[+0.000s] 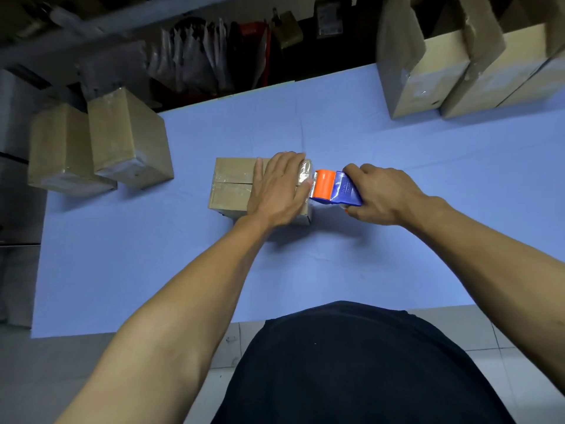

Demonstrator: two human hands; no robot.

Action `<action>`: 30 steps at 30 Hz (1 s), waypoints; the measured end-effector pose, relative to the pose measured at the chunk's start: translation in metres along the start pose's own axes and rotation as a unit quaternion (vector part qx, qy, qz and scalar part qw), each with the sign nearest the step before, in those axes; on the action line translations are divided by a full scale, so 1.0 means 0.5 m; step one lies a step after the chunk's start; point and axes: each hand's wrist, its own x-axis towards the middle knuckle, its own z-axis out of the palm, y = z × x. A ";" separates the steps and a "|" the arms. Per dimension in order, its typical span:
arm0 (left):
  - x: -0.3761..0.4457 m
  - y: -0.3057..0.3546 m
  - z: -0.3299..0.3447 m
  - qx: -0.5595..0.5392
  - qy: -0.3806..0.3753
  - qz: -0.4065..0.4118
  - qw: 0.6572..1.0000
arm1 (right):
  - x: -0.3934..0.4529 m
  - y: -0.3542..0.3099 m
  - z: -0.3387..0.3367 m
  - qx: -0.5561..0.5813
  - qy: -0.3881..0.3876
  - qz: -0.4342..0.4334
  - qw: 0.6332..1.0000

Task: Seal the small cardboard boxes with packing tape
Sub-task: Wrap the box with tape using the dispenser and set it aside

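One small brown cardboard box [235, 186] mid blue table [397, 142]; left hand [276, 186] flat on top, fingers straight, together. Right hand [382, 194] grips orange-blue tape dispenser [334, 188] at box's right end; seam runs left-right.

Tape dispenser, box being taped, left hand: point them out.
tape dispenser [336, 188], head view, blue body
box [232, 185], head view, taped top
left hand [279, 188], head view, back of hand

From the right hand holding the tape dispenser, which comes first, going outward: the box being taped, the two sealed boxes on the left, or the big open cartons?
1. Box being taped, just left of the right hand.
2. Big open cartons, back right.
3. Sealed boxes, far left.
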 end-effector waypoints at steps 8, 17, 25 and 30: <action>0.010 0.006 0.010 0.019 0.009 -0.023 1.000 | -0.034 0.044 0.007 0.066 0.001 -0.012 0.998; 0.010 0.020 0.004 0.013 0.021 -0.040 0.999 | -0.017 0.008 -0.020 -0.050 -0.026 -0.020 0.998; 0.007 0.024 0.002 0.014 0.019 -0.034 0.999 | 0.025 -0.063 -0.095 -0.088 -0.001 -0.018 0.996; 0.009 0.018 0.007 0.022 0.015 -0.029 0.999 | 0.039 -0.090 -0.100 -0.082 0.003 0.030 0.996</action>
